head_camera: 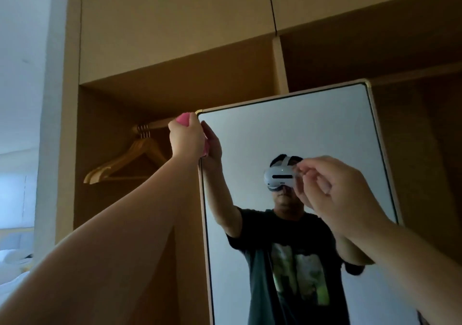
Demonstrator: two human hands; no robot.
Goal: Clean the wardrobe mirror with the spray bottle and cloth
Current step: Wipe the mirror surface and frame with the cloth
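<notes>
The wardrobe mirror (287, 137) stands tall in a thin gold frame and reflects me. My left hand (186, 139) is stretched up to the mirror's top left corner, closed around a pink cloth (183, 119) that presses on the frame edge. My right hand (335, 192) is raised in front of the glass at mid height with its fingers curled. A small clear part, seemingly the spray bottle (298, 171), pokes out to the left of the fingertips; the rest of it is hidden in the hand.
Wooden hangers (125, 159) hang from a rail (155, 124) in the open wardrobe bay left of the mirror. Shelves and closed cupboard doors (175, 24) are above. A bed with white linen (12, 262) shows at the lower left.
</notes>
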